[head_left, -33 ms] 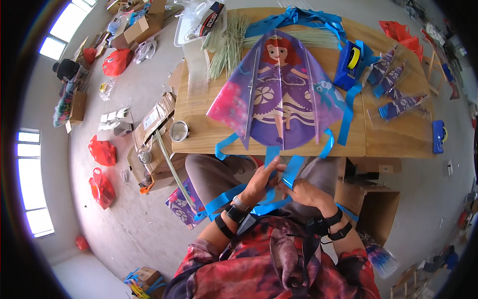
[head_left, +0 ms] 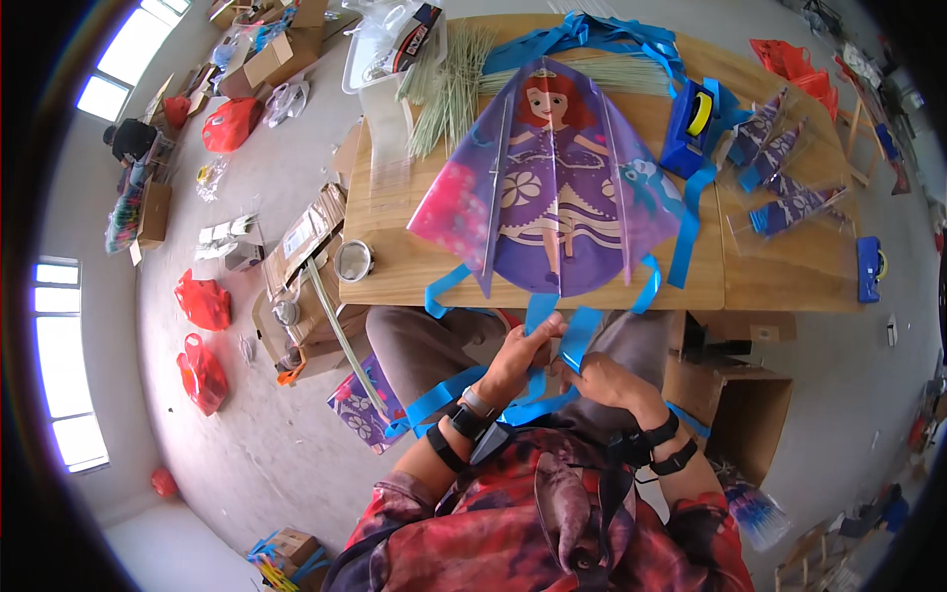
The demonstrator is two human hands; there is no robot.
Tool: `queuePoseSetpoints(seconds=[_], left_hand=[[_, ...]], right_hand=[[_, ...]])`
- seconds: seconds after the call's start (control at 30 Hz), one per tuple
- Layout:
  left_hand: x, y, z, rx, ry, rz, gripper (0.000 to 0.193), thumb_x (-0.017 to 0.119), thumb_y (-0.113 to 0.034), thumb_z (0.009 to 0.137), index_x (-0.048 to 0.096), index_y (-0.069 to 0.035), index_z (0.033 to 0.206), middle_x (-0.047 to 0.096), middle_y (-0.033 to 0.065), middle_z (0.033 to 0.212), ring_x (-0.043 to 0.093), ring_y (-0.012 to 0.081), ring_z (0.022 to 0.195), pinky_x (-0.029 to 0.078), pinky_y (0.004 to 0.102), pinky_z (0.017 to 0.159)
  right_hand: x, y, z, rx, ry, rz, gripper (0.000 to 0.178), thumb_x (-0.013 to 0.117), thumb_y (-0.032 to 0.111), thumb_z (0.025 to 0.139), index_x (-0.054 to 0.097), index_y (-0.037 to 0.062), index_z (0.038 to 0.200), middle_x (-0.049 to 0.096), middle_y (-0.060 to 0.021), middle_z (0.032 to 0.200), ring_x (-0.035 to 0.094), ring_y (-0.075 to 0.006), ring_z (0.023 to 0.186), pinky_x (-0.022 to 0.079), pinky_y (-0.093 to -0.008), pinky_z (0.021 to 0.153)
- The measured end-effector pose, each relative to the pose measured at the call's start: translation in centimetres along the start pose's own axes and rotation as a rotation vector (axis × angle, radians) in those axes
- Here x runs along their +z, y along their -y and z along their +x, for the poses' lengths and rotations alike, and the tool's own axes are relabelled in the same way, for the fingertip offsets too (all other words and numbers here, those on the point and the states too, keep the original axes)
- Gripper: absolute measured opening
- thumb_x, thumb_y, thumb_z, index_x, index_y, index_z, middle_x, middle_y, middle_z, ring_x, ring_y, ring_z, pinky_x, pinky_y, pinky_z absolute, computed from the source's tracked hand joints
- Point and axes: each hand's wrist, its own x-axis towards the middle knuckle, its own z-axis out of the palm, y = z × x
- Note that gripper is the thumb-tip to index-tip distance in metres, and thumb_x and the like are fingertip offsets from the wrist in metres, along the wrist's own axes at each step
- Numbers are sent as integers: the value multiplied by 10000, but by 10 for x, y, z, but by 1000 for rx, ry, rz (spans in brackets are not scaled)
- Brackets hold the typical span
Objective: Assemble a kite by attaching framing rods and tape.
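A purple kite (head_left: 552, 212) printed with a red-haired princess lies on the wooden table in front of me, its lower rim near the table edge. Blue ribbon tails (head_left: 541, 311) hang from its lower side over the edge toward my lap. My left hand (head_left: 523, 357) is closed on a blue ribbon, thumb on top. Close beside it, my right hand (head_left: 607, 380) pinches another blue ribbon strip (head_left: 580, 333), which stands up from the fingers. Both hands are over my lap, just below the table edge. More blue ribbon loops under my wrists.
On the table (head_left: 434, 281) are a blue tape dispenser (head_left: 688, 128), thin pale rods (head_left: 454, 89), a heap of blue ribbon (head_left: 582, 41), packed folded kites (head_left: 789, 202) and a round tin (head_left: 354, 260). A second dispenser (head_left: 869, 269) sits at the right edge. Cardboard boxes (head_left: 750, 419) stand below.
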Motion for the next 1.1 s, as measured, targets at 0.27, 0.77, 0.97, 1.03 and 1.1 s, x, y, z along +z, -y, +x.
queuePoseSetpoints(seconds=[0.27, 0.77, 0.97, 1.03, 1.1], left_hand=[[-3, 32, 38, 179, -238, 118, 202, 759, -218, 946, 715, -36, 1020, 649, -17, 769, 589, 85, 602, 470, 271, 506], [-7, 53, 76, 199, -549, 131, 132, 766, -186, 934, 693, -78, 916, 499, -84, 657, 372, 31, 530, 287, 242, 501], [-4, 54, 77, 184, -562, 111, 136, 768, -185, 930, 687, -78, 912, 500, -80, 652, 367, 31, 518, 283, 244, 498], [-7, 58, 78, 199, -568, 103, 177, 790, -225, 907, 708, -69, 919, 508, -77, 644, 389, 35, 511, 299, 242, 490], [-12, 61, 79, 216, -575, 95, 225, 812, -265, 884, 729, -61, 927, 516, -74, 635, 411, 40, 504, 314, 241, 482]], right_hand=[[-19, -35, 12, 60, -16, -295, 383, 567, 391, 1033, 642, 15, 1051, 715, -179, 850, 710, -357, 832, 549, -442, 731], [-78, -46, 83, -338, -732, -399, 267, 802, 134, 825, 565, 55, 918, 615, -85, 823, 617, -298, 823, 492, -417, 732], [-76, -61, 99, -331, -723, -554, 348, 842, 226, 764, 554, 92, 904, 580, -52, 854, 592, -277, 877, 430, -424, 776], [-75, -62, 100, -330, -729, -572, 359, 847, 234, 755, 550, 97, 905, 574, -49, 856, 589, -274, 882, 421, -423, 776], [-73, -61, 100, -331, -735, -591, 371, 852, 243, 746, 547, 103, 905, 569, -45, 859, 586, -272, 887, 411, -422, 777]])
